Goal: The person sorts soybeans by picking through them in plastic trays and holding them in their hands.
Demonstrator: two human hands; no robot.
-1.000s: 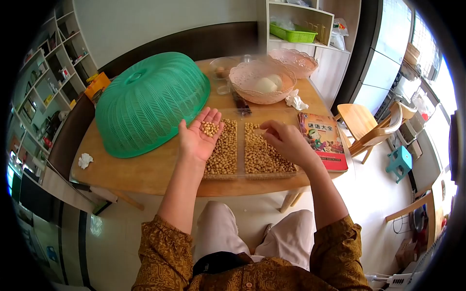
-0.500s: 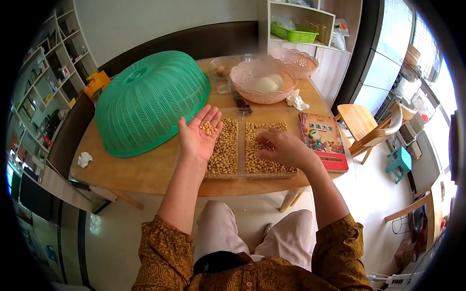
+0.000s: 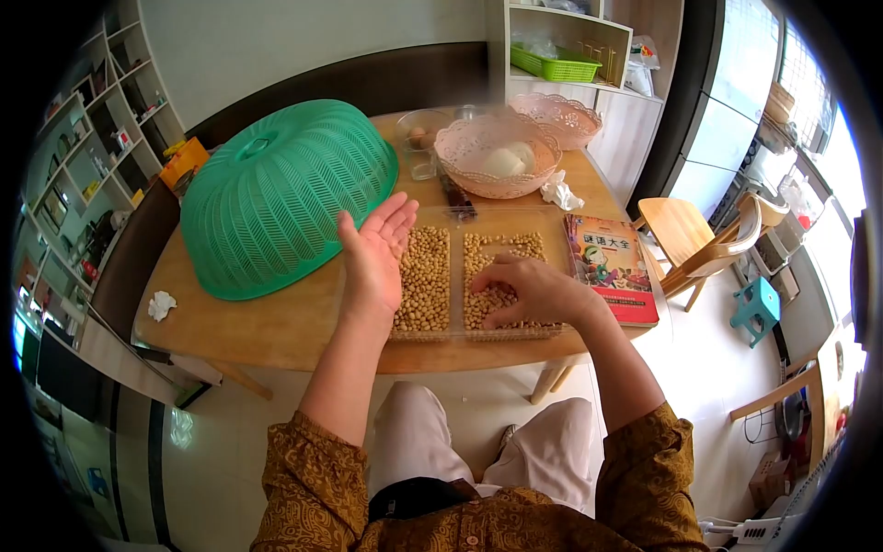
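Note:
My left hand (image 3: 375, 262) is open, fingers stretched out, beside the left part of a clear plastic tray (image 3: 457, 324). Its palm tilts toward the tray, and no beans show on it. Pale round beans (image 3: 424, 281), which look like soybeans, fill much of that left part. Over the right part, my right hand (image 3: 532, 290) reaches down with bent fingers, thumb and forefinger apart, at more beans (image 3: 475, 308). A strip of bare tray shows among the beans near its fingers.
A large green mesh food cover (image 3: 285, 198) stands at the left. Behind the tray are a pink openwork basket (image 3: 499, 173) with white round things in it, and a glass bowl (image 3: 423, 124). A book (image 3: 612, 267) and crumpled tissue (image 3: 559, 190) lie at the right.
My left hand has tipped toward the tray, and the small heap of beans on its palm no longer shows. My right hand has shifted slightly lower, with its thumb now spread from the fingers.

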